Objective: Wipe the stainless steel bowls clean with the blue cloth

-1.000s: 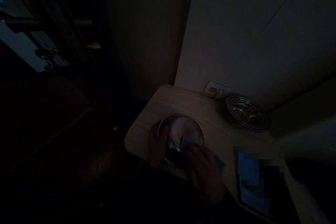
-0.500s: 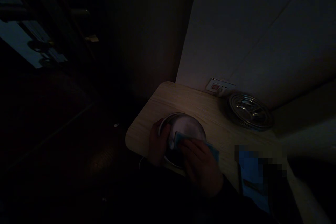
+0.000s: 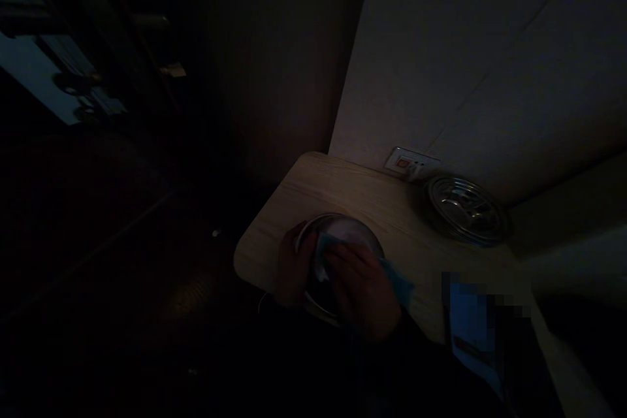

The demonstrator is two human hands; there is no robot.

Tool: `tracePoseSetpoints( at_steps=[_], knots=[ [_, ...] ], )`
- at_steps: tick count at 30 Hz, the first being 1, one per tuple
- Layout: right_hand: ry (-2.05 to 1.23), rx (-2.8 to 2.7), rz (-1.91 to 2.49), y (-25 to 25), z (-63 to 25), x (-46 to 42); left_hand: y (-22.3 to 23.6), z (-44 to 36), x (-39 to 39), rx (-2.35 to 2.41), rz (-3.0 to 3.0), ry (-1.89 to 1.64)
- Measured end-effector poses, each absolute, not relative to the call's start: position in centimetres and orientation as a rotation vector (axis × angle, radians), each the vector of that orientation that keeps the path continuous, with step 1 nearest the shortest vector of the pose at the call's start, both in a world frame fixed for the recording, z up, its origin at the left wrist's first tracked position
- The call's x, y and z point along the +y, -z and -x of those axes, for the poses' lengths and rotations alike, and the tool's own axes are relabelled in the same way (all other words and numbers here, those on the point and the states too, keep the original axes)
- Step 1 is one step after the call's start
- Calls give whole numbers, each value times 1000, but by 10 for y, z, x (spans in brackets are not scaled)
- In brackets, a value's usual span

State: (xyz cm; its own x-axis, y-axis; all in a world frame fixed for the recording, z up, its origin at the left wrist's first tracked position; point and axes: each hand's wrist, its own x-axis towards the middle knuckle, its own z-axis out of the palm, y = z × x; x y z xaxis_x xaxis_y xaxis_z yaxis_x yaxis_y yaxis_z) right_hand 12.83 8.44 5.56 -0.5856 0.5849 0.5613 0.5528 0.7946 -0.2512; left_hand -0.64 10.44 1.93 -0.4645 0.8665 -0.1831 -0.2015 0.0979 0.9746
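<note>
In dim light, a round metal dish (image 3: 360,230), bowl or plate, sits near the front edge of a pale wooden table (image 3: 318,186). My left hand (image 3: 294,268) grips its left rim, the thumb over the inside and the fingers around the outer edge. Pressed against the dish's inner surface is a blue cloth (image 3: 399,284), held under the bent fingers of my right hand (image 3: 362,287). One end of the cloth trails out to the right of that hand. Both forearms are in dark sleeves.
A stack of shiny metal dishes (image 3: 465,209) stands at the table's back right, by the wall. Above the back edge is a wall socket (image 3: 411,162) with a plug in it. A partly blurred device with a blue screen (image 3: 470,320) lies at the right.
My right hand has slid the cloth a little up and to the left across the dish. My left hand stays on the rim.
</note>
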Motion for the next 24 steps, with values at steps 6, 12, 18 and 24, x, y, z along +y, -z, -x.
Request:
tracePoseSetpoints(
  at_steps=[6, 12, 18, 24],
  knots=[
    [13, -2371, 852, -53, -143, 69, -20, 6, 102, 1459, -684, -1508],
    [-33, -2365, 791, -57, -126, 75, -16, 7, 103, 1461, -682, -1487],
    [42, -2400, 822, -54, -139, 59, -16, 7, 102, 1430, -664, -1494],
    [32, -2381, 782, -55, -126, 73, -16, 8, 104, 1432, -663, -1482]
  ],
)
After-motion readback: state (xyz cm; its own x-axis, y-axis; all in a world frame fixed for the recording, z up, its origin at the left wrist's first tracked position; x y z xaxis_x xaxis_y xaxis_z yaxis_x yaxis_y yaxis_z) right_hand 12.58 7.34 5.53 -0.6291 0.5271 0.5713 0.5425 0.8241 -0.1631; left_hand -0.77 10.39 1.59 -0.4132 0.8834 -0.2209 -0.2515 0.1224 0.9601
